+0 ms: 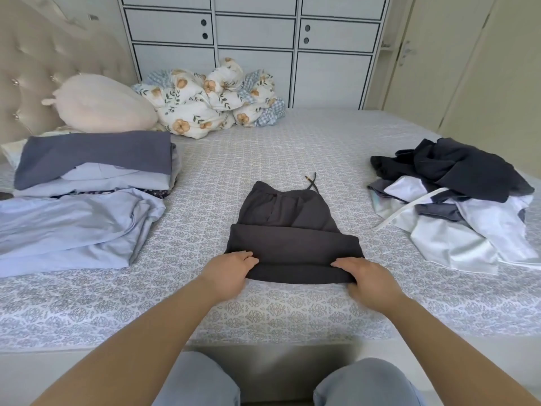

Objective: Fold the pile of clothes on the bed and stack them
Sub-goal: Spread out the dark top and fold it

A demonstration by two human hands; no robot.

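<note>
A dark grey pair of drawstring pants [288, 230] lies in the middle of the bed, its near part folded up over the rest. My left hand [231, 269] grips the folded near edge at its left corner. My right hand [364, 278] grips the same edge at the right corner, thumb underneath. To the left sits a stack of folded clothes [87, 183] in pale blue and slate grey. On the right lies an unfolded pile [456, 200] of dark navy and white garments.
The bed [263, 312] has a grey-patterned sheet; its front edge is just before my knees. A cream pillow [102, 105] and a floral bundle of bedding [216, 98] lie at the far end by the tufted headboard. White cabinets stand behind.
</note>
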